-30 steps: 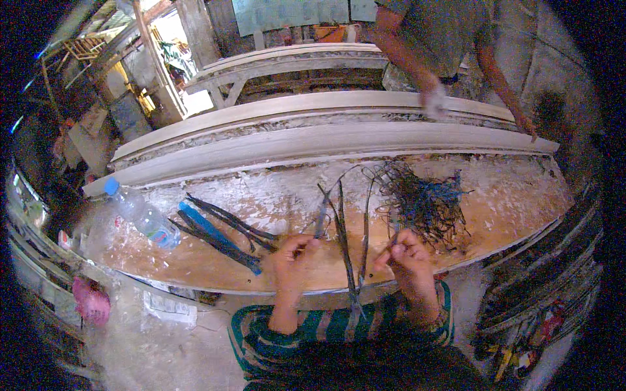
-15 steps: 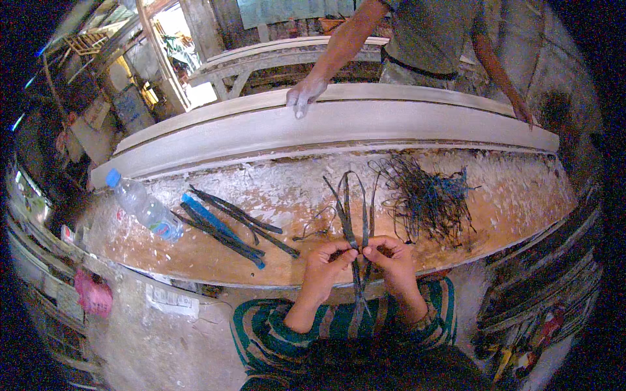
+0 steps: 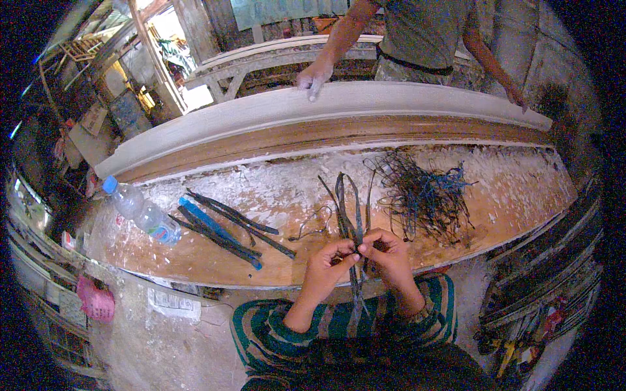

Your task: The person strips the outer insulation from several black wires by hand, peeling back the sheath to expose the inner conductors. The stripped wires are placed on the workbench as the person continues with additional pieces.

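Above the near edge of the worktable (image 3: 280, 272), my left hand (image 3: 330, 266) pinches a bunch of thin, flat black strips (image 3: 357, 218) between thumb and fingers. My right hand (image 3: 387, 255) grips the same strips close beside it, the two thumbs almost touching. Looped ends fan out beyond my fingers, and loose tails hang toward my lap. Exactly how the strips cross between my fingertips is hidden. A tangled heap of black and blue strands (image 3: 430, 199) lies right of my hands. To their left are several long black bundles (image 3: 241, 215) and a blue one (image 3: 212, 225).
A plastic bottle (image 3: 149, 218) with a blue cap lies at the table's left. White flakes cover the far half. Behind it, a co-worker's hand (image 3: 315, 77) rests on a long white-coated board (image 3: 261, 111). A pink bag (image 3: 96, 298) sits low at left.
The co-worker's board has tipped, so its bare brown side now shows, and that person's hand has shifted slightly right. Between my hands the strips lie closer together; both hands keep their pinch.
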A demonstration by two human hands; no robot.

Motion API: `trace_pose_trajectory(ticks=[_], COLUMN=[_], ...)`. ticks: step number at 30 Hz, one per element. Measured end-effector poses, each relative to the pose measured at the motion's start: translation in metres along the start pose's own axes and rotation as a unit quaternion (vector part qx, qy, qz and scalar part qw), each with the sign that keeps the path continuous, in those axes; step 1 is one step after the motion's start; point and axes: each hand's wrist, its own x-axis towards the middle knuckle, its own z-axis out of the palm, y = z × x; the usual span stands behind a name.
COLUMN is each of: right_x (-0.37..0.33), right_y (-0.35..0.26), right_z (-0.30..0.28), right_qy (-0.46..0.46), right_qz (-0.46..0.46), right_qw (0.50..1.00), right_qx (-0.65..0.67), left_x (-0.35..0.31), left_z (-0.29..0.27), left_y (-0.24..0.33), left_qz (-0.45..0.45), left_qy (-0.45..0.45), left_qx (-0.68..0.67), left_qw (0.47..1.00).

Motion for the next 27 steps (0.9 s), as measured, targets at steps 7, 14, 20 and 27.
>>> trace_pose_trajectory(ticks=[7,14,20,27], right_x=[0.000,0.002,-0.001,0.002], right_y=[-0.002,-0.004,-0.008,0.001], right_z=[0.001,0.004,0.003,0.000], right_qy=[0.007,0.016,-0.021,-0.066], right_qz=[-0.007,-0.013,0.024,-0.041], right_qw=[1.000,0.999,0.999,0.994], right_qx=[-0.012,-0.032,-0.023,-0.072], left_x=[0.000,-0.001,0.000,0.002], left_z=[0.002,0.003,-0.003,-0.008], left_y=[0.001,0.005,0.009,0.011], left_qz=[0.034,0.052,-0.047,-0.067], left_qy=[-0.004,0.005,0.003,-0.008], left_qx=[-0.008,0.042,-0.046,-0.108], left_qw=[0.999,0.998,0.998,0.992])
